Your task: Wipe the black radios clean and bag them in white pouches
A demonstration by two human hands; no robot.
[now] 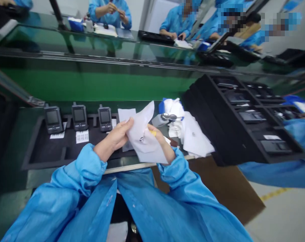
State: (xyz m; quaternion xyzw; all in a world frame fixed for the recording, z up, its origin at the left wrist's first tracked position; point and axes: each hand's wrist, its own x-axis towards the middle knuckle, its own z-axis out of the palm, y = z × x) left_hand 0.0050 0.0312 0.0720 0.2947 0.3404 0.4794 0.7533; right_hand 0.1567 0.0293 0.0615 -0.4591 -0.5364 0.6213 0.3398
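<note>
- Three black handheld devices with dark screens stand in a row in a recess of a black foam tray, which lies on the green tabletop.
- Two printed white cards lie in that tray, just below the devices.
- Beyond the tabletop, a co-worker in a blue smock holds something small in both hands.
- The person's left hand is closed on one edge of a creased white sheet, thumb on top and fingers behind, its grip pressed together on the sheet.
- The sheet is held up between both hands, above the tray's right end, with a small dark mark near its middle.
- The person's right hand supports the other side, its grip pinching a small yellow piece against the sheet; what the piece is cannot be told.
- Just right of the hands lies a crumpled heap of white and blue cloth, with a small silver metal object on it.
- More white sheets lie beside that heap, partly overlapping it.
- Further right, a second black foam tray holds several dark devices in separate compartments.
- At the far right, a co-worker's blue sleeve reaches in front of that tray.
</note>
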